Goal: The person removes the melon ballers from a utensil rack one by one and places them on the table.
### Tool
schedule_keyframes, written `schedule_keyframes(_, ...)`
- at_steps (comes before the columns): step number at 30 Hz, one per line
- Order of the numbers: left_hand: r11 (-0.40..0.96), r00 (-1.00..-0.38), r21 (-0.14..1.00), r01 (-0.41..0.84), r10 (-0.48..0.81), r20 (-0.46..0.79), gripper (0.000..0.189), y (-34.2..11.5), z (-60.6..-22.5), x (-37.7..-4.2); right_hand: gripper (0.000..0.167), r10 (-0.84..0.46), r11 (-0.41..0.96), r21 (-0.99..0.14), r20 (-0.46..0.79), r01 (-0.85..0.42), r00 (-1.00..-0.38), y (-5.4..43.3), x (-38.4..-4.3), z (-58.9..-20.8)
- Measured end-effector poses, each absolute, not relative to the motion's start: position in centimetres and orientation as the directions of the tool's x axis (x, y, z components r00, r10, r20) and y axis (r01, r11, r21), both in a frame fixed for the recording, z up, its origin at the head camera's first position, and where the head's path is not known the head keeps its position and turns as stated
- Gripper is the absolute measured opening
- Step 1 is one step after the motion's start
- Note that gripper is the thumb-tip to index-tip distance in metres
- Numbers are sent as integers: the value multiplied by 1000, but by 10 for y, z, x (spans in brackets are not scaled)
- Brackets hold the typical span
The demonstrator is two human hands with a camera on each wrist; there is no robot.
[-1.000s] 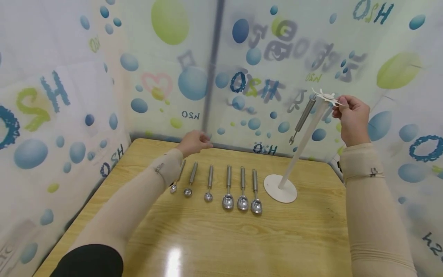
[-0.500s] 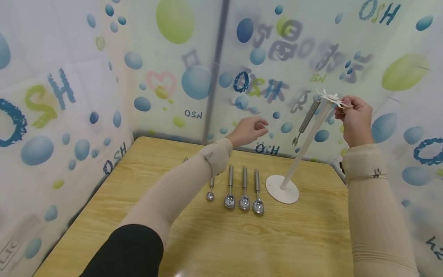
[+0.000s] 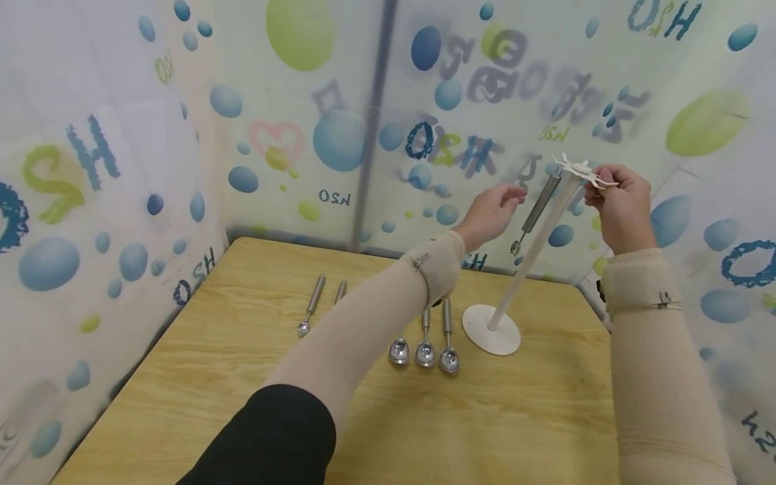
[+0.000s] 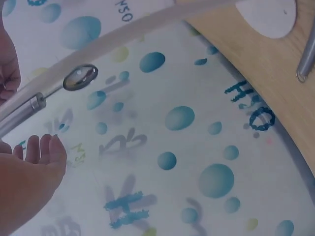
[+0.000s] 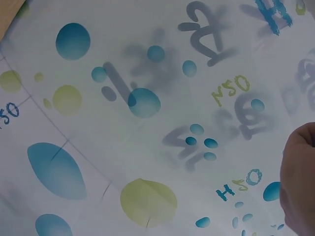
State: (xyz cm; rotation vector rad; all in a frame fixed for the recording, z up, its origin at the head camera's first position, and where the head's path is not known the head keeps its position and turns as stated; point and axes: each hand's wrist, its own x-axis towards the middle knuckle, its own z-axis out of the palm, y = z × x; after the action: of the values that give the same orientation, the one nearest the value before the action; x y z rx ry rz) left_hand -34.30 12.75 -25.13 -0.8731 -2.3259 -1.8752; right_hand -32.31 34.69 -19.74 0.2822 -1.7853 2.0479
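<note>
A white stand with a ring of hooks on top rises at the right of the table. From one hook hangs a small steel scoop, bowl down. My left hand is in the air just left of that scoop, fingers loosely bent and holding nothing. In the left wrist view the hanging scoop's handle passes close to those fingertips, seemingly apart from them. At the far side of the hook ring, my right hand pinches one hook between thumb and fingers. The right wrist view shows only part of that hand.
On the wooden table lie larger scoops left of the stand's round base. A small scoop lies farther left, beside another's handle. My left sleeve covers part of the row. Patterned cloth walls enclose the table.
My left hand has swept right, from above the left end of the scoop row to beside the hanging scoop. My right hand has kept its pinch on the hook.
</note>
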Motion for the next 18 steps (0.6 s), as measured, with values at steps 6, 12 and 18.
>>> schedule_keyframes(6,89,-822,872,481,391,413,38,145,-250,-333,19,148,-100,-895,419,-435,-896,348,-324,-199)
schedule_keyframes(12,76,-806,844,530,356,474,39,151,-248,-332,20,160,-89,-889,433,-450,-887,347,-324,-198)
schedule_keyframes(18,77,-795,837,542,368,481,40,152,-250,-334,20,199,-85,-894,417,-440,-887,347,-321,-198)
